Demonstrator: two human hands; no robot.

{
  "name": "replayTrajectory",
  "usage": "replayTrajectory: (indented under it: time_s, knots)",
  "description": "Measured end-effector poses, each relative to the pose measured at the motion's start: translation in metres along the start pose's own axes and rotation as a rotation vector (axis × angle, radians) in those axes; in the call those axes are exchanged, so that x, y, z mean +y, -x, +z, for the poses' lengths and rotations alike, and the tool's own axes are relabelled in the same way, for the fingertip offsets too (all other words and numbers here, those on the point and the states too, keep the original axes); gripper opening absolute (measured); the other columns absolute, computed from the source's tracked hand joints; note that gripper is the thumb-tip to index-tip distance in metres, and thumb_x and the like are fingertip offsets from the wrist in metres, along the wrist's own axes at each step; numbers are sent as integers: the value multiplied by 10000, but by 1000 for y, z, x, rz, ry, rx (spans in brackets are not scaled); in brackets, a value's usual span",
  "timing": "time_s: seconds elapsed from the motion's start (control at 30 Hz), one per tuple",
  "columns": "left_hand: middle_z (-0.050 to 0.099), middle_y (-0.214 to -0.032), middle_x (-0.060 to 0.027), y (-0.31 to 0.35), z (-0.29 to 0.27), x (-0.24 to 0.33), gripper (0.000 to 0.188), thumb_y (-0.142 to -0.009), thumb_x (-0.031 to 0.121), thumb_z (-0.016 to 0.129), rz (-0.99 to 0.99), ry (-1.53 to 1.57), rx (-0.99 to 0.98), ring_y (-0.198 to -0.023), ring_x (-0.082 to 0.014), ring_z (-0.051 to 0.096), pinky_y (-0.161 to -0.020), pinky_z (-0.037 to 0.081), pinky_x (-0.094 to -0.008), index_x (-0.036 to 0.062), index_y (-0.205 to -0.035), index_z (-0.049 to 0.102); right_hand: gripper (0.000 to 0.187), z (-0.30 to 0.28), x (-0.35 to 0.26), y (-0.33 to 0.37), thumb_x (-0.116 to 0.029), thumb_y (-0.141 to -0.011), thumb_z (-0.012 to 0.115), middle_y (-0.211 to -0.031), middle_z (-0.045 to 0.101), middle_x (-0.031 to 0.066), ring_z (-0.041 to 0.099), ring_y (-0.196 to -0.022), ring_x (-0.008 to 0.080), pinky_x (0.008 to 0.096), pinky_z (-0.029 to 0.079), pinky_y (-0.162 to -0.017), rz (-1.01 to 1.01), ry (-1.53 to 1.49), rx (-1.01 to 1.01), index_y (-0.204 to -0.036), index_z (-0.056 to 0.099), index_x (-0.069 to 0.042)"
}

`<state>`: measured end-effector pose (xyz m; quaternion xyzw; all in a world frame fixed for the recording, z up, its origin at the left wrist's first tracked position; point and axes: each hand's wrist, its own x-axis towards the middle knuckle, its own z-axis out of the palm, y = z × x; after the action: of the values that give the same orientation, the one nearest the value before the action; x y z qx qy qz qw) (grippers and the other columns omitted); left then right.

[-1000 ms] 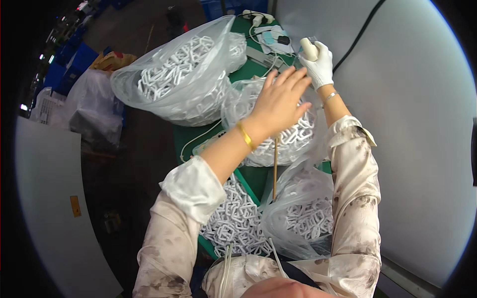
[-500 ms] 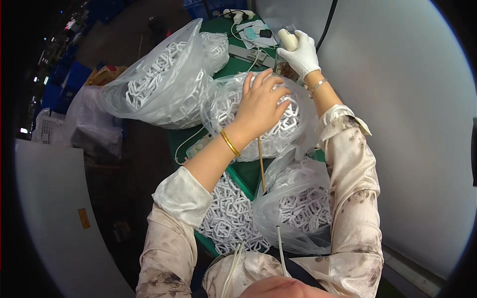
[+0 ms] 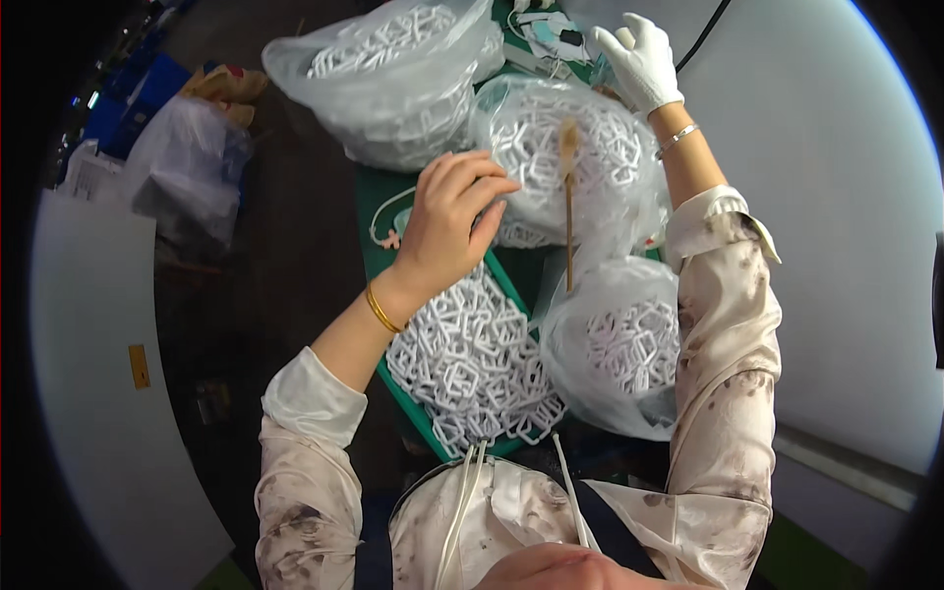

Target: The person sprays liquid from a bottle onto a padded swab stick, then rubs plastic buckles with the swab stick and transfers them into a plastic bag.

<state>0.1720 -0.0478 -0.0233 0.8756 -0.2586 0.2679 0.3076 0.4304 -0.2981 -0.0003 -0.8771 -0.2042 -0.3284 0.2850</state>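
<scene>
My bare left hand (image 3: 457, 218), with a gold bangle at its wrist, hovers over the far end of a green tray (image 3: 405, 411). Its fingers are loosely bent, thumb apart, holding nothing I can see. White plastic chain links (image 3: 472, 364) fill the tray. My white-gloved right hand (image 3: 641, 64) is at the far right by the wall, thumb and fingers apart, nothing visible in it. Below it, partly hidden, stands a clear container (image 3: 605, 77). Between the hands a clear bag of links (image 3: 590, 128) stands on the table, a thin-handled brush (image 3: 568, 197) upright in front of it.
Another large bag of links (image 3: 403, 108) stands far left, and a smaller one (image 3: 629, 334) sits right of the tray. A power cable and papers (image 3: 551, 37) lie at the back. The pale wall (image 3: 816, 246) bounds the right side.
The view has shifted, with the bags now higher up. My left hand has drawn back from the middle bag toward the tray. The cream cylindrical piece in my right hand is no longer visible.
</scene>
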Motion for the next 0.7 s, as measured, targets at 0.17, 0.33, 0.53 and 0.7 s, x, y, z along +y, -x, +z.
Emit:
replayTrajectory:
  time_s: [0.17,0.33,0.53,0.7]
  knots:
    - [656,-1104,-59,45,-6,-5,229,-839,44,706,-10,-60,15,-1191,-291,590,-1055,418,-454,91,-1063,701,520,8,-58,34,-343,-887,756,-1213,630,230,643,-1087,353,434,515,-956,-29,-194,-1,-1248,620,6]
    - [652,-1112,-67,89,-23,8,227,-842,40,712,38,-124,27,-1178,-293,595,-1039,431,-439,88,-1064,701,413,-32,-132,68,-350,-884,745,-1139,685,186,678,-1015,349,447,525,-918,-123,-119,-96,-1168,671,-59]
    - [631,-1172,-84,185,-47,38,322,-841,43,706,-7,-194,-36,-1139,-302,592,-1019,441,-432,69,-1161,670,434,-92,-196,136,-468,-927,638,-974,726,210,697,-926,389,468,536,-856,-268,385,-566,-1045,720,-58]
    - [498,-1409,-170,277,-29,81,577,-857,86,727,-317,-145,119,-1296,-377,499,-1109,390,-469,58,-1397,525,627,-61,-142,194,-585,-937,571,-950,719,277,708,-903,416,486,554,-820,-159,387,-541,-1034,704,20]
